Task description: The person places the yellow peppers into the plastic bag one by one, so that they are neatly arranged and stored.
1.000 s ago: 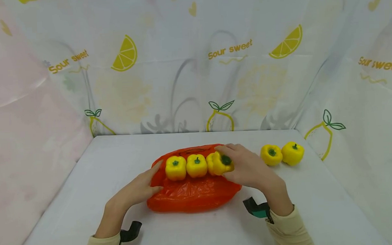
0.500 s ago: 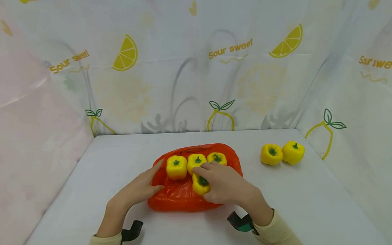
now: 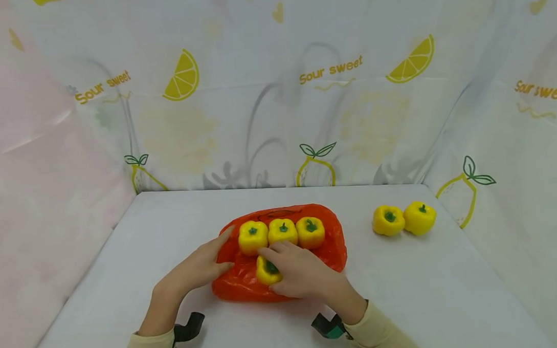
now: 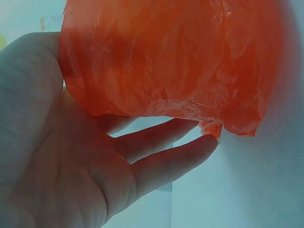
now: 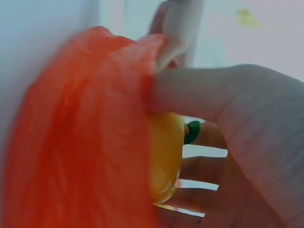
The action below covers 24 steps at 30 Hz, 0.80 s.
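Observation:
A red plastic bag [image 3: 246, 293] lies spread on the white table with three yellow bell peppers in a row toward its back: a left pepper [image 3: 252, 241], a middle pepper [image 3: 282, 231] and a right pepper [image 3: 311, 237]. My right hand [image 3: 305, 273] grips another yellow bell pepper [image 3: 266, 272] in front of that row, over the bag; its green stem [image 5: 192, 132] shows in the right wrist view. At the bag's left end, my left hand [image 3: 201, 264] rests with thumb and fingers spread against the rim. Its fingers [image 4: 171, 166] are fairly straight behind the plastic in the left wrist view.
Two more yellow bell peppers, a nearer one [image 3: 388, 220] and a farther one [image 3: 420, 218], sit side by side at the back right of the table [image 3: 448, 291]. Lemon-printed cloth [image 3: 239, 93] rises behind and on both sides.
My right hand has carried its bell pepper from the right end of the row leftward and nearer, to the front of the bag. The left hand has stayed at the bag's left rim.

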Available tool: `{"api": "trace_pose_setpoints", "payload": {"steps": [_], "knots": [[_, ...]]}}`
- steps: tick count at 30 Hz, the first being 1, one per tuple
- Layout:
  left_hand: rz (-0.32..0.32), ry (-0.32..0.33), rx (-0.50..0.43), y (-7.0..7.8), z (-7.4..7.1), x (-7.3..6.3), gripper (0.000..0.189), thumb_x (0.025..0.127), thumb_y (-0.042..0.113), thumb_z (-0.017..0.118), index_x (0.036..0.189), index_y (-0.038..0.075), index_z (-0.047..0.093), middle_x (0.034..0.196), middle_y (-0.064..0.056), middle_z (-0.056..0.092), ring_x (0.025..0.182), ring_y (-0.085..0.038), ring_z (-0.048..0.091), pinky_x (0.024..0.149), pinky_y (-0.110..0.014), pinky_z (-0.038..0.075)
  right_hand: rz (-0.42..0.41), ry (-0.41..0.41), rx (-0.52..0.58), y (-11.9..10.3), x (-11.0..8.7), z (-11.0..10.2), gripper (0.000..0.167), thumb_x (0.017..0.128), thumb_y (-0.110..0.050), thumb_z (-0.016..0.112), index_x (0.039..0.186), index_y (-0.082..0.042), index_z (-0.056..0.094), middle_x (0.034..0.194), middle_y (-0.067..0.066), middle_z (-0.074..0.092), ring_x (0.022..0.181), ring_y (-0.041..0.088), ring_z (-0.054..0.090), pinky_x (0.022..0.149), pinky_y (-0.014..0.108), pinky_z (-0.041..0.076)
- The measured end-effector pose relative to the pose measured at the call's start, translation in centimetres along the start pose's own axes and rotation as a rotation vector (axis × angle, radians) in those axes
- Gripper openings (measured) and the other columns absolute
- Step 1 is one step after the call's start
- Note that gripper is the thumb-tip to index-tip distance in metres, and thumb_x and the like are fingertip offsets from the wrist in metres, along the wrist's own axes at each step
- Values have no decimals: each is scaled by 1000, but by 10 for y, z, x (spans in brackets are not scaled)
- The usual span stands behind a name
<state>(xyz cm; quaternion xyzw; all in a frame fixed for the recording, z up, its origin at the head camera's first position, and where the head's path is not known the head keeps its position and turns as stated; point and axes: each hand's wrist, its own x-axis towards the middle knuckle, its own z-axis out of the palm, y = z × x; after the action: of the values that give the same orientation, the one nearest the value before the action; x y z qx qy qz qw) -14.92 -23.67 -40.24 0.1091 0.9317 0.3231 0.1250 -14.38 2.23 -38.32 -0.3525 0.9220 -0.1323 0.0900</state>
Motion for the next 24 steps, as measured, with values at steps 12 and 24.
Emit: {"api": "trace_pose_setpoints", "payload": {"steps": [12, 24], "knots": [[-8, -14, -15, 2, -1, 2, 82, 95, 23, 63, 161, 25, 14, 162, -11, 33, 149, -37, 32, 119, -60, 29, 17, -120, 163, 10, -1, 2, 61, 89, -25, 72, 144, -22, 46, 132, -10, 56, 113, 6, 53, 102, 31, 52], [-1, -5, -11, -1, 0, 1, 81, 95, 21, 63, 161, 22, 16, 160, -13, 35, 147, -37, 35, 118, -60, 31, 22, 27, 257, 7, 13, 19, 51, 86, -42, 75, 130, -29, 53, 120, -11, 59, 105, 5, 56, 94, 29, 55]]}}
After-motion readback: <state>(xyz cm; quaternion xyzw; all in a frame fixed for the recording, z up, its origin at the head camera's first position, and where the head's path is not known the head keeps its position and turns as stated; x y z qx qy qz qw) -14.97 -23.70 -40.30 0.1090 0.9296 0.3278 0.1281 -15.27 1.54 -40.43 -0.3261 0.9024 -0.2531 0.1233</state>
